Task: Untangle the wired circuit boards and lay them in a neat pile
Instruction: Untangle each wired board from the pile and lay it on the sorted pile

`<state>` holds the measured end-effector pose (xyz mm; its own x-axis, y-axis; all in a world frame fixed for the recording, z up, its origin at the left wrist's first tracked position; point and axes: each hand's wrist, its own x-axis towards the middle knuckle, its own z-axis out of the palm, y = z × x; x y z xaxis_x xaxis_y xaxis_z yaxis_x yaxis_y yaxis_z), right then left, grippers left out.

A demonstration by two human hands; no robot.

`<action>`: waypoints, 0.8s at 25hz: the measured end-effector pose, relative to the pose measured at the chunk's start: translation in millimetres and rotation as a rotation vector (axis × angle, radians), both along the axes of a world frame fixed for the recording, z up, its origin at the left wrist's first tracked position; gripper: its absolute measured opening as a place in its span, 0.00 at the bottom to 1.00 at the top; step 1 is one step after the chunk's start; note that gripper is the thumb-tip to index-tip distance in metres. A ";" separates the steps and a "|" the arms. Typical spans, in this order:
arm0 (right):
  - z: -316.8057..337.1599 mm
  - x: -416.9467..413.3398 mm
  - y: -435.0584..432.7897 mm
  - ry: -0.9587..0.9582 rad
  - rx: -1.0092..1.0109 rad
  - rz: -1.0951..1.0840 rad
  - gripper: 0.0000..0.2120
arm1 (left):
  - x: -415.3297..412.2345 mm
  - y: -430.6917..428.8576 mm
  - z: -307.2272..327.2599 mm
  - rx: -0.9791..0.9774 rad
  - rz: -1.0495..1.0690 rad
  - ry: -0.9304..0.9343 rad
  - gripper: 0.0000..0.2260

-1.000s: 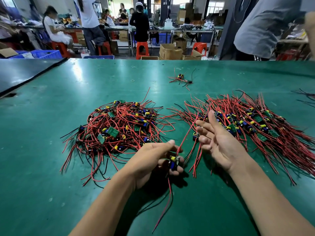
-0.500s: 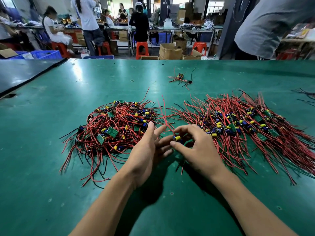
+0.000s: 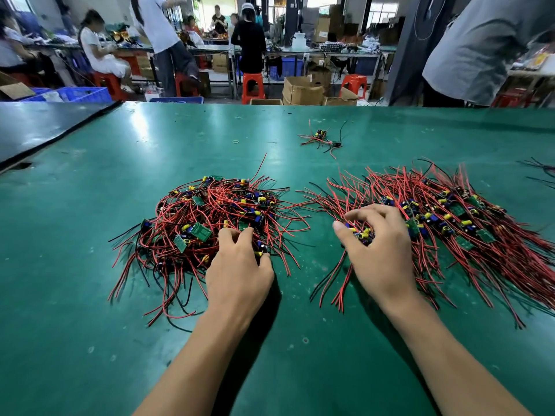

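A tangled heap [image 3: 207, 217] of small green circuit boards with red and black wires lies left of centre on the green table [image 3: 90, 295]. A combed-out pile [image 3: 450, 223] of the same boards, wires running one way, lies to the right. My left hand [image 3: 238, 265] reaches into the near right edge of the tangled heap, fingers curled around a board with wires. My right hand [image 3: 378, 250] sits on the left end of the neat pile, with its fingers and thumb curled over a board [image 3: 362, 234] with yellow and blue parts.
A few loose wired boards [image 3: 322, 139] lie farther back on the table, and black wires [image 3: 540, 172] reach in from the right edge. A darker table [image 3: 36, 127] adjoins at the left. A person in grey [image 3: 480, 46] stands at the far right; others work at benches behind.
My right hand carried the board it took from my left hand over to the left end of the neat pile. My left hand moved forward into the tangled heap and curled its fingers there.
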<state>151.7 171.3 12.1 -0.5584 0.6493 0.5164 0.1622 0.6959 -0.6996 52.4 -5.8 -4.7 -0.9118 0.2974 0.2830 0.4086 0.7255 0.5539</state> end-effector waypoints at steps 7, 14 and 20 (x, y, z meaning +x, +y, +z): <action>-7.1 -3.5 -6.3 -0.042 -0.020 0.080 0.05 | -0.9 -2.6 4.9 0.004 -0.027 0.027 0.11; -7.2 -3.0 -4.1 -0.034 -0.049 0.085 0.04 | 4.7 -2.7 4.3 -0.096 0.052 0.029 0.13; -6.2 -2.7 -5.1 -0.035 -0.054 0.092 0.04 | 6.9 -6.1 10.4 -0.099 -0.010 0.051 0.12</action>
<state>149.0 166.1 5.9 -0.6342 0.6205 0.4612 0.1239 0.6704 -0.7315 59.4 -12.0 5.6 -0.8938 0.3356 0.2974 0.4420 0.7713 0.4579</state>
